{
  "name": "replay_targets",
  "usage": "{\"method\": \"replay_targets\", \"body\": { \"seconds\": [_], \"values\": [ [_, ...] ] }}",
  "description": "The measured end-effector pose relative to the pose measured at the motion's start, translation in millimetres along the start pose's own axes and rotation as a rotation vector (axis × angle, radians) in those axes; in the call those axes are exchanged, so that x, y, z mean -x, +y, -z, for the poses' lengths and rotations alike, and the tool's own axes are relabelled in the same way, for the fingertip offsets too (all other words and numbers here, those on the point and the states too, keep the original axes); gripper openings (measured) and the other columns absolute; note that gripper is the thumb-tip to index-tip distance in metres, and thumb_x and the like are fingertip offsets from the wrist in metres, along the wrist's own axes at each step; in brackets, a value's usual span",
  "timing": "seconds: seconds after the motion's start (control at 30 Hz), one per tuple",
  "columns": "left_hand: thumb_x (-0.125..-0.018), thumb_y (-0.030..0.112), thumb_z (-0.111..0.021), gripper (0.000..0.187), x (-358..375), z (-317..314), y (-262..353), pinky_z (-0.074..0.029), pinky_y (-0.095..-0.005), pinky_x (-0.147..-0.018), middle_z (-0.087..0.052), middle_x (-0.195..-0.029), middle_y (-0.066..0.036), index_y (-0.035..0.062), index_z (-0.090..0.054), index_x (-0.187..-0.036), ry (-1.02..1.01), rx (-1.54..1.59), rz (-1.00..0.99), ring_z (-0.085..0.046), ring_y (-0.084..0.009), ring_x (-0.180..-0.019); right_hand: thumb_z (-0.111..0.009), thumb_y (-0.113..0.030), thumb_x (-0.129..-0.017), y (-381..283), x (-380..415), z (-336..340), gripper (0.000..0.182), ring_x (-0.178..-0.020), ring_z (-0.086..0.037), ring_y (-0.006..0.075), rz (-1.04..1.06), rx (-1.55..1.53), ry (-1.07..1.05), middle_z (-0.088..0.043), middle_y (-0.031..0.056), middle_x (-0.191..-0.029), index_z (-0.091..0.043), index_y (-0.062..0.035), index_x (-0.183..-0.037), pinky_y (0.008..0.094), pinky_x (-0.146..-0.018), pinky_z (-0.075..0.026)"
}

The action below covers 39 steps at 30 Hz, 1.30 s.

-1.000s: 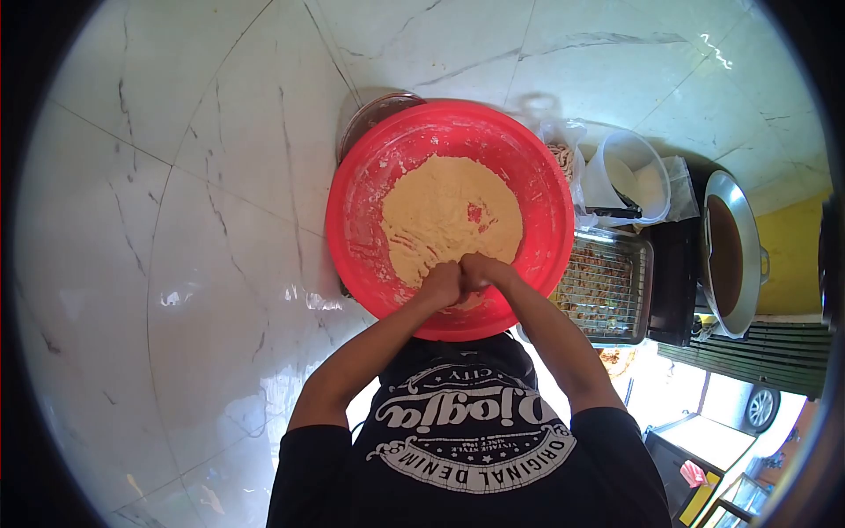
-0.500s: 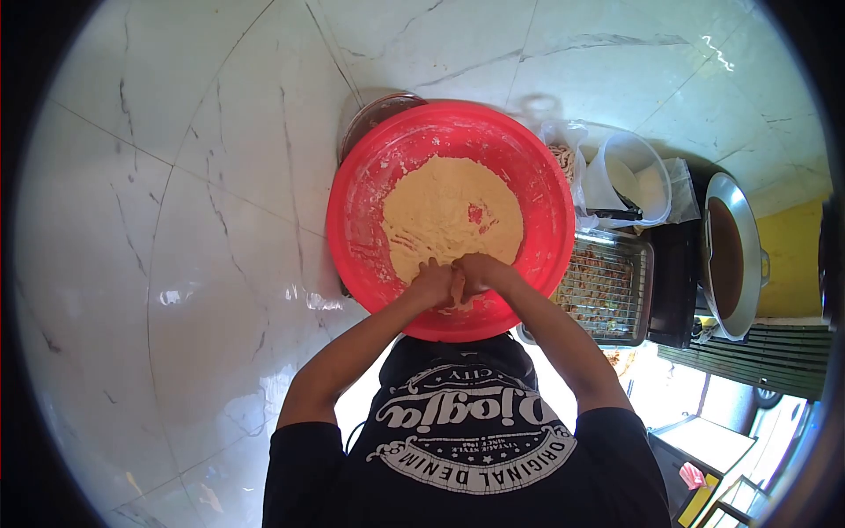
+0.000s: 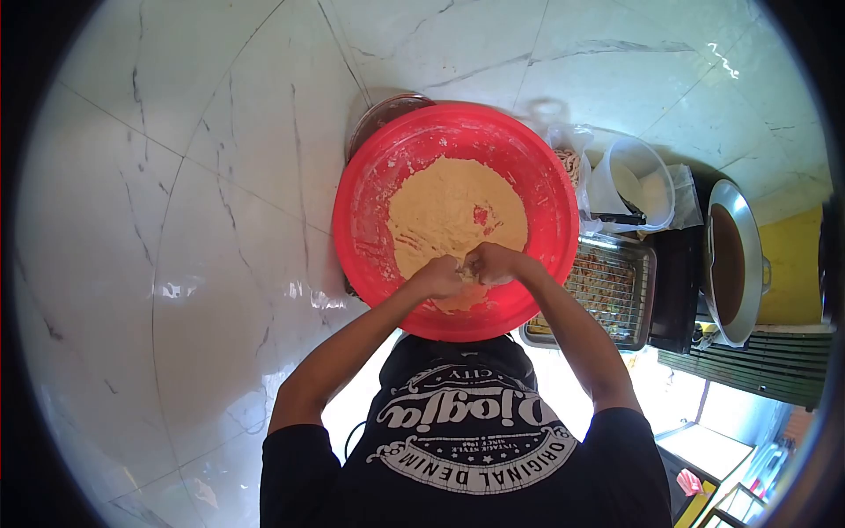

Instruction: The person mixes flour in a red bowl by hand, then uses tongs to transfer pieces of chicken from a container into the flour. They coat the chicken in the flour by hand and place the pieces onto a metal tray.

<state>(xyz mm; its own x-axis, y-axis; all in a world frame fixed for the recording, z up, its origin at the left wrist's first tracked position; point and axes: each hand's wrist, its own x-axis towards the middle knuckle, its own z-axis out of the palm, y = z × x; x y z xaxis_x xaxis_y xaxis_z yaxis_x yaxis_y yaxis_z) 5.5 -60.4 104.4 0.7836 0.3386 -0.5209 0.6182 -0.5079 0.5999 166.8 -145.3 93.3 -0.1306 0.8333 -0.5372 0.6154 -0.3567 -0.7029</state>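
A wide red basin (image 3: pixel 365 176) sits in front of my body with a broad heap of pale yellow flour (image 3: pixel 449 198) in it. My left hand (image 3: pixel 438 276) and my right hand (image 3: pixel 495 264) are close together over the near part of the heap. Both sets of fingers are curled around a small, flour-coated piece between them, whose kind I cannot make out. Bare red basin shows through a gap in the flour near my right hand, and finger marks streak the heap's left side.
Right of the basin stand a wire rack over a tray (image 3: pixel 650 299) with browned bits, a clear plastic tub (image 3: pixel 651 158) and a bag of pale strips (image 3: pixel 568 163). Farther right is a large metal pan (image 3: pixel 753 255) with brown liquid. A metal bowl rim (image 3: pixel 374 114) shows behind the basin.
My hands have drawn slightly apart and the right one has shifted a little to the right. The whole view has moved slightly. The flour heap looks much the same.
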Motion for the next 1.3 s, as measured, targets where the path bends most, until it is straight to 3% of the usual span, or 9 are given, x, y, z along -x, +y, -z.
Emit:
{"method": "replay_targets", "body": {
  "seconds": [0.27,0.33,0.57,0.67,0.83,0.93,1.13,1.27,1.3],
  "values": [
    [-0.084,0.026,-0.048,0.037,-39.3,-40.7,-41.8,-0.047,-0.0447,-0.085,-0.061,-0.098,-0.03,-0.006,-0.061,-0.096,0.105,0.082,0.383,-0.06,-0.0389,-0.099,-0.055,-0.015,-0.08,3.2,-23.6,-22.8,0.03,-0.081,-0.066,0.0287,-0.358,0.155,0.08,-0.065,0.0201,-0.085,-0.061,0.0092,-0.097,0.0364,-0.074,-0.053],
    [-0.086,0.025,-0.044,0.037,-44.0,-47.6,-34.4,-0.047,-0.0451,-0.082,-0.062,-0.097,-0.029,-0.0059,-0.061,-0.097,0.046,0.412,0.323,-0.061,-0.0392,-0.097,-0.048,-0.016,-0.086,-2.7,-29.7,-28.3,0.026,-0.076,-0.064,0.0226,-0.487,-0.405,0.027,-0.063,0.0135,-0.078,-0.062,0.0068,-0.089,0.0343,-0.068,-0.052],
    [-0.087,0.02,-0.044,0.031,2.7,-30.2,7.6,-0.046,-0.0447,-0.073,-0.063,-0.084,-0.025,-0.0062,-0.059,-0.088,0.416,0.342,0.113,-0.061,-0.0395,-0.083,-0.048,-0.016,-0.086,13.6,-11.0,-11.5,0.024,-0.064,-0.057,0.0179,-0.189,-0.528,0.144,-0.053,0.0051,-0.066,-0.059,0.0024,-0.076,0.0338,-0.062,-0.049],
    [-0.087,0.023,-0.045,0.031,13.3,-16.5,2.4,-0.046,-0.0441,-0.072,-0.062,-0.087,-0.025,-0.0055,-0.057,-0.091,0.187,0.18,0.037,-0.061,-0.04,-0.085,-0.049,-0.016,-0.086,32.6,-12.7,-7.0,0.024,-0.067,-0.058,0.0189,-0.118,-0.496,-0.076,-0.054,0.0048,-0.067,-0.06,0.0028,-0.076,0.0347,-0.061,-0.047],
    [-0.092,0.038,-0.038,0.049,-32.2,-29.3,-38.4,-0.048,-0.0427,-0.076,-0.064,-0.093,-0.025,-0.0063,-0.059,-0.096,0.029,0.489,0.536,-0.064,-0.0361,-0.086,-0.051,-0.025,-0.089,23.2,-22.9,-18.2,0.033,-0.071,-0.058,0.0226,-0.368,0.157,0.072,-0.054,0.0065,-0.067,-0.059,0.0051,-0.079,0.0369,-0.065,-0.05],
    [-0.094,0.046,-0.032,0.059,-35.7,-33.6,-15.3,-0.046,-0.0414,-0.081,-0.064,-0.098,-0.022,-0.0055,-0.061,-0.099,-0.02,0.726,0.555,-0.062,-0.0343,-0.092,-0.049,-0.031,-0.092,3.8,-28.1,-30.5,0.037,-0.067,-0.056,0.0208,-0.477,-0.482,0.041,-0.054,0.0059,-0.069,-0.058,0.0037,-0.084,0.0346,-0.065,-0.05],
    [-0.094,0.051,-0.025,0.067,-11.9,-15.7,11.8,-0.043,-0.0429,-0.085,-0.062,-0.099,-0.026,-0.0038,-0.063,-0.098,0.173,0.652,0.408,-0.06,-0.037,-0.098,-0.043,-0.03,-0.096,23.1,-25.2,-19.0,0.033,-0.059,-0.049,0.0143,-0.304,-0.767,0.05,-0.051,0.0033,-0.071,-0.056,-0.0003,-0.088,0.0305,-0.059,-0.049],
    [-0.095,0.048,-0.027,0.062,-6.6,-6.2,5.9,-0.044,-0.0434,-0.084,-0.062,-0.096,-0.025,-0.003,-0.063,-0.096,0.064,0.625,0.312,-0.06,-0.037,-0.097,-0.045,-0.026,-0.094,10.5,-9.1,2.4,0.032,-0.062,-0.055,0.019,-0.374,-0.801,-0.038,-0.056,0.0075,-0.071,-0.056,-0.0002,-0.079,0.0338,-0.059,-0.049],
    [-0.094,0.044,-0.032,0.056,-14.6,1.0,0.7,-0.045,-0.0434,-0.084,-0.062,-0.097,-0.026,-0.0024,-0.064,-0.095,-0.006,0.52,0.302,-0.06,-0.0369,-0.097,-0.047,-0.024,-0.091,12.3,-13.0,5.3,0.029,-0.067,-0.058,0.0232,-0.257,-0.352,-0.019,-0.059,0.0107,-0.073,-0.059,0.0,-0.079,0.0359,-0.062,-0.048]
  ]
}}
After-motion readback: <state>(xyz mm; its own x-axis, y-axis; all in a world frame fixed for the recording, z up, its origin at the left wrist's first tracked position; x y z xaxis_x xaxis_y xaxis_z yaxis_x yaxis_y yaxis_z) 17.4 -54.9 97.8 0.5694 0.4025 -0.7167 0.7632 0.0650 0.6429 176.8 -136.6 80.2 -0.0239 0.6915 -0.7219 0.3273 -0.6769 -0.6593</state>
